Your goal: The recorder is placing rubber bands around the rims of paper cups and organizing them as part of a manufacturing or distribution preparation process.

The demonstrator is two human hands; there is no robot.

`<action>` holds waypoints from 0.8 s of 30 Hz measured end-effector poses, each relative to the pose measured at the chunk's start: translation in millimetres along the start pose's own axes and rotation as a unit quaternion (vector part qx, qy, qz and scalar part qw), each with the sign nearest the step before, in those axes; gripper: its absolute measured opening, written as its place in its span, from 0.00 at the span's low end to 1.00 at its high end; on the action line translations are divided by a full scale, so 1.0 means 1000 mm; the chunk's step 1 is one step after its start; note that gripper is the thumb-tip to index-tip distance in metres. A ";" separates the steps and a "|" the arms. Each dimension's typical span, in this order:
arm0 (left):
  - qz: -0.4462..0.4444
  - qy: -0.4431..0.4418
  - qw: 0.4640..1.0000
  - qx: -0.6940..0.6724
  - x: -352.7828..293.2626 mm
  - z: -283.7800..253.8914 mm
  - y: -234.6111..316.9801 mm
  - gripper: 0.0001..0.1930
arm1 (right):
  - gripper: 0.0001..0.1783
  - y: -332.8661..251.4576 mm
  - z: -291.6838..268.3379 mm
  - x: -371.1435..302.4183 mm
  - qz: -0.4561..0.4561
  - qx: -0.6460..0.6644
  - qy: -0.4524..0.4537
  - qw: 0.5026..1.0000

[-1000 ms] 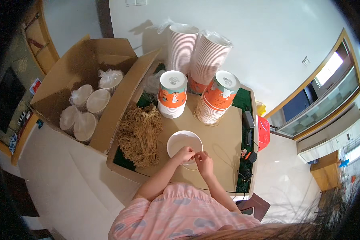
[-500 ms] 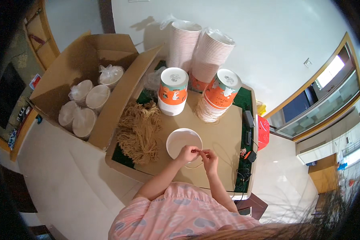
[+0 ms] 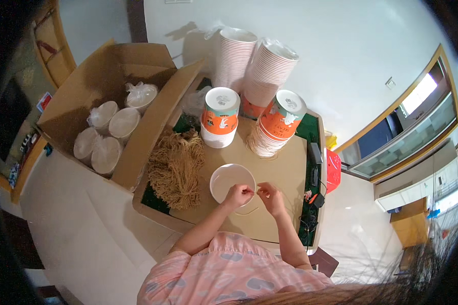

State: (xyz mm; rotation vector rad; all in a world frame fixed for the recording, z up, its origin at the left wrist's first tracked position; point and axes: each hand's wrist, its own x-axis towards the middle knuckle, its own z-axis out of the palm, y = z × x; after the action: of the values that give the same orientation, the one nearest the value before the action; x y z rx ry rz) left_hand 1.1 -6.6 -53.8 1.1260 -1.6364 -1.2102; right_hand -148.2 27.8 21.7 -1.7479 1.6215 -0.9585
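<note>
An open white paper bucket (image 3: 224, 178) stands in front of me on the table's brown board. My left hand (image 3: 237, 195) is closed in a pinch at its near right rim. Just right of the rim, my right hand (image 3: 271, 196) is also pinched, a small gap from the left. A thin tan cord (image 3: 249, 212) curves over the board below them; the ends between my fingertips are too fine to follow clearly. Left of the bucket lies a thick bundle of tan cords (image 3: 175, 173). Beyond stand upside-down orange-and-white bucket stacks (image 3: 220, 119), the right stack (image 3: 276, 127) with cords round its lower part.
Two tall stacks of white buckets (image 3: 234, 58) in clear plastic rise by the wall. At left, an open cardboard box (image 3: 137, 152) holds several wrapped bucket stacks (image 3: 124, 122). Black adapters and cables (image 3: 316, 201) run along the table's right edge, beside a red plastic container (image 3: 334, 170).
My hands, together at the bucket's near rim before, are now apart; the right hand has moved right and slightly up. The bucket has barely shifted.
</note>
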 end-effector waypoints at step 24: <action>-0.066 0.060 0.988 -0.123 0.007 -0.010 -0.014 0.09 | 0.05 0.009 0.035 -0.027 0.027 -0.016 0.021 0.999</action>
State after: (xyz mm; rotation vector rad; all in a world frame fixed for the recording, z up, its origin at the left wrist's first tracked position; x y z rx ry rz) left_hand 11.2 -18.0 -64.4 1.1403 -1.2982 -1.3605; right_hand -125.3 51.2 -9.4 -1.7077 1.7098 -0.9549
